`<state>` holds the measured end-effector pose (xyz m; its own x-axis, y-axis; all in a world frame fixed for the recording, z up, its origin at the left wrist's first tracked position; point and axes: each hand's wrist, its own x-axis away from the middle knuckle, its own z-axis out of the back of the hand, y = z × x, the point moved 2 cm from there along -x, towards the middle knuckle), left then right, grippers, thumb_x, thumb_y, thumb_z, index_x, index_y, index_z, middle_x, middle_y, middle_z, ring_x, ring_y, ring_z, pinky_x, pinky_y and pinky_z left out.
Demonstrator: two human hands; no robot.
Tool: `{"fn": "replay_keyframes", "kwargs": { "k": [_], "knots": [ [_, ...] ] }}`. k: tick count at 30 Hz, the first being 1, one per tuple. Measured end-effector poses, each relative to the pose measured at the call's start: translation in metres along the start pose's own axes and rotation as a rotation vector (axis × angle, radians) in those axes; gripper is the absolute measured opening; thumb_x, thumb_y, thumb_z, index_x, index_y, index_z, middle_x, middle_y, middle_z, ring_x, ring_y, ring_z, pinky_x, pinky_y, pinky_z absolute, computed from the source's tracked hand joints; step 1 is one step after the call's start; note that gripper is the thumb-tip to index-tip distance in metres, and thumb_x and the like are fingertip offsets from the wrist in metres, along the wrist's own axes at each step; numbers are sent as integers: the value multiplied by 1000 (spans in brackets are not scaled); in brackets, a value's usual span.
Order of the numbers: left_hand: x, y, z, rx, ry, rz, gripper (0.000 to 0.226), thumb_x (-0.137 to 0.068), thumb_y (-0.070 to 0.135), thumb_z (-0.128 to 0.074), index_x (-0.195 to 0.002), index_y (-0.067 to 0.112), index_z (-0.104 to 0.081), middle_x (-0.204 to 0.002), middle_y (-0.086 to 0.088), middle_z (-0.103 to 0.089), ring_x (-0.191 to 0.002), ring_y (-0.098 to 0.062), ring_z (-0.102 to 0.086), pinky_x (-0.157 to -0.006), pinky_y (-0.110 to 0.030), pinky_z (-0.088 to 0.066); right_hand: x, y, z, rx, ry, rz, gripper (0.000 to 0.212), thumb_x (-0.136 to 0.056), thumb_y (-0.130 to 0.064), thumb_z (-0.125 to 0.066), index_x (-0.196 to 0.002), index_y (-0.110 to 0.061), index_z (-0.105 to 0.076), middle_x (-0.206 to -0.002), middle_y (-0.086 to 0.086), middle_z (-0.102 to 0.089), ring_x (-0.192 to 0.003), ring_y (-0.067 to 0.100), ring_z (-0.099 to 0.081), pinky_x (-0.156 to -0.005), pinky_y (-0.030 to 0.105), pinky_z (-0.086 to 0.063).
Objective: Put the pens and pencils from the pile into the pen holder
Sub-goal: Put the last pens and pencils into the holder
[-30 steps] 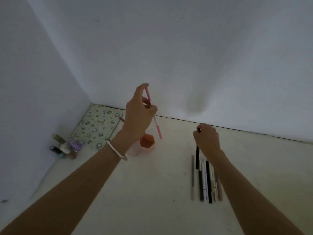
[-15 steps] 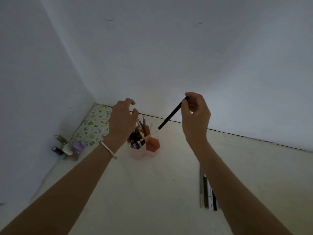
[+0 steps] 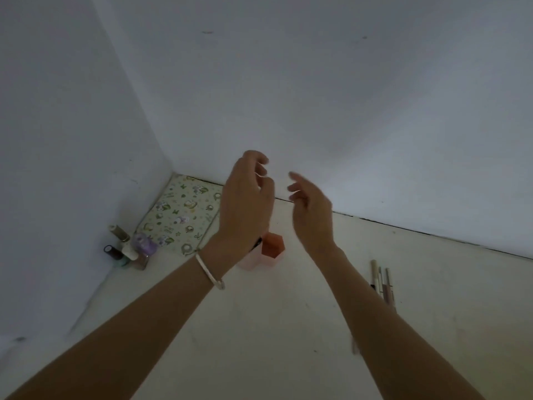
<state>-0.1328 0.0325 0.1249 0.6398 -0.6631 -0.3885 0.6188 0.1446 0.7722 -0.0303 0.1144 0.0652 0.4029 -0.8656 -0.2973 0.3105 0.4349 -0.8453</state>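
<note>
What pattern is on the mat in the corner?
Pale mat printed with small green and purple motifs; head view.

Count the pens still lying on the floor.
3 pens show clearly, side by side on the floor just right of the right forearm. The arm covers that pile, so more are probably hidden beneath it.

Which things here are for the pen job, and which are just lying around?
For the job:
pen holder
pile of pens
left hand
right hand

Just lying about:
patterned mat
little bottles
bracelet
</note>
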Motion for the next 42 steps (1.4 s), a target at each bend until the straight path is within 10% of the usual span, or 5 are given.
{"fn": "replay_keyframes", "kwargs": {
  "k": [5, 11, 26, 37, 42],
  "knots": [
    [63, 15, -99, -117, -481, 175, 6, -86, 15, -56, -83, 21, -57, -71, 12, -53, -66, -5, -55, -57, -15, -38, -5, 31, 88, -44, 239, -201, 47, -79, 12, -36, -102, -13, -67, -80, 1, -67, -71, 18, -63, -65, 13, -48],
    [136, 7, -172, -297, -877, 362, 17, -81, 18, -59, -94, 7, -63, -100, -8, -68, -93, -25, -67, -75, -29, -54, 35, 68, 154, -12, 225, -308, 41, -81, 11, -38, -88, -16, -68, -72, -2, -66, -63, 12, -57, -58, 14, -47],
    [166, 11, -196, -409, -755, 420, 25, -86, 19, -62, -107, 6, -57, -110, -11, -65, -100, -29, -65, -78, -32, -52, 93, 114, 178, 113, 151, -451, 34, -86, 4, -44, -87, -19, -69, -75, -5, -69, -54, 1, -54, -52, 12, -43],
    [112, 5, -141, -113, -605, 322, 9, -78, 19, -64, -84, 19, -58, -77, 5, -64, -66, -13, -62, -55, -20, -47, 112, 145, 103, 897, -414, -339, 27, -96, -26, -53, -111, -7, -66, -152, 22, -33, -141, 30, -33, -121, 40, -20],
    [112, 5, -127, -25, -585, 313, 25, -83, 14, -64, -108, 17, -59, -77, 7, -61, -62, -3, -57, -54, -12, -43, 110, 139, 93, 812, -297, -273, 21, -94, -7, -46, -92, -8, -67, -97, 11, -66, -95, 25, -61, -101, 41, -46]
  ]
}}
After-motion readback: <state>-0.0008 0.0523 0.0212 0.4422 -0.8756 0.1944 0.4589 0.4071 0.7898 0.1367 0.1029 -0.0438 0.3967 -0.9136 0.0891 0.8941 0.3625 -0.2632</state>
